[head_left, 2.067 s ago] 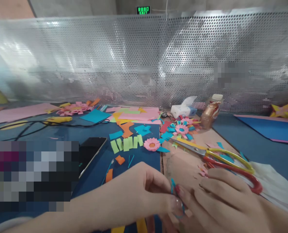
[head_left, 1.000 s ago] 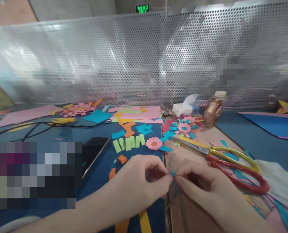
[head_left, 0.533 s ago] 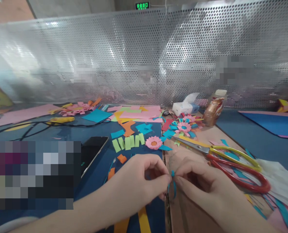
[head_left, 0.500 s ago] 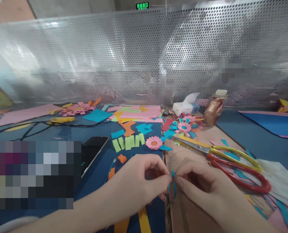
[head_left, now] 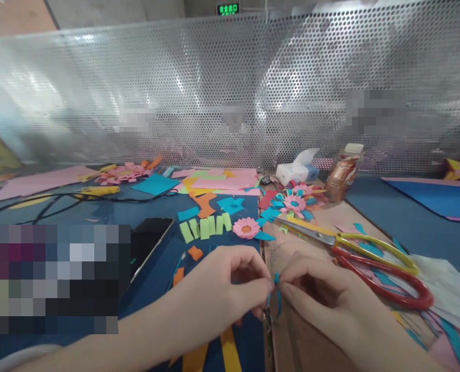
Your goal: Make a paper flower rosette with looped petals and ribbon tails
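Note:
Between my two hands is a thin blue paper strip (head_left: 279, 304), curled into a small loop with its end hanging down. My left hand (head_left: 235, 289) pinches it from the left between thumb and forefinger. From the other side, my right hand (head_left: 318, 294) pinches the same strip, fingertips almost touching the left ones. Just beyond my hands lies a pink paper flower (head_left: 246, 228) with an orange centre. Several light green paper pieces (head_left: 204, 227) lie left of it. Scissors (head_left: 384, 268) with one yellow and one red handle rest beside my right hand.
A phone (head_left: 152, 243) lies to the left, near black cables (head_left: 40, 206). Farther back are coloured paper sheets (head_left: 225, 181), a tissue box (head_left: 297, 173) and a brown drink bottle (head_left: 344, 173). A perforated metal panel (head_left: 230, 77) closes off the back. Paper scraps and white tissue (head_left: 446, 289) lie at right.
Almost nothing differs. Both hands keep their pinch on the blue paper strip, in about the same place.

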Tool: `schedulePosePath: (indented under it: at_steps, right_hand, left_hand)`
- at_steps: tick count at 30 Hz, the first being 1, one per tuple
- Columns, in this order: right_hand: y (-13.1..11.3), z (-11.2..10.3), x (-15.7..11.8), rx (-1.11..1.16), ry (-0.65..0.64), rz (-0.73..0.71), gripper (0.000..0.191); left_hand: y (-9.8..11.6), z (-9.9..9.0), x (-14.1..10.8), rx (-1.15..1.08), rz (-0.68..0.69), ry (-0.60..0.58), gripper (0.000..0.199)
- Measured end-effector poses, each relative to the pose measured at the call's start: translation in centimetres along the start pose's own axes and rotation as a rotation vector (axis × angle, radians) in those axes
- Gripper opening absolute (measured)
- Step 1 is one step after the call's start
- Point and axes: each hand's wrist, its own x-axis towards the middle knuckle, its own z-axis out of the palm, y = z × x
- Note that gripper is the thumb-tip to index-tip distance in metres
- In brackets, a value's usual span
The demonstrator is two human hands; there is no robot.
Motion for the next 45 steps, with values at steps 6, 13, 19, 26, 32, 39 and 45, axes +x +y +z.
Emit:
schedulePosePath:
  at_steps: [6, 13, 19, 26, 32, 39, 45]
  right_hand:
    - [-0.09, -0.13, -0.27, -0.051, 0.032, -0.016, 0.011]
    - [0.03, -0.04, -0.1, -0.052, 0.027, 0.01, 0.011]
    - [-0.04, 0.15, -0.24, -0.055, 0.046, -0.006, 0.011]
    - [-0.31, 0.14, -0.18, -0.084, 0.059, -0.03, 0.012]
    - [-0.42, 0.11, -0.34, -0.087, 0.046, -0.031, 0.013]
    - [-0.22, 0.29, -0.5, -0.092, 0.038, -0.024, 0.012]
    - [-0.1, 0.38, -0.4, -0.103, 0.039, -0.008, 0.013]
  left_hand:
    - [-0.08, 0.09, 0.11, 0.049, 0.039, 0.058, 0.007]
    - [0.18, 0.0, 0.19, 0.06, 0.062, 0.107, 0.007]
    - [0.54, -0.08, 0.07, 0.034, 0.044, 0.105, 0.007]
    - [0.34, -0.07, 0.28, 0.035, 0.026, 0.111, 0.005]
    - [0.35, 0.09, 0.36, 0.011, 0.002, 0.111, 0.005]
    - [0.4, -0.01, 0.16, -0.004, -0.011, 0.101, 0.006]
    - [0.31, -0.03, 0.35, -0.041, -0.025, 0.086, 0.006]
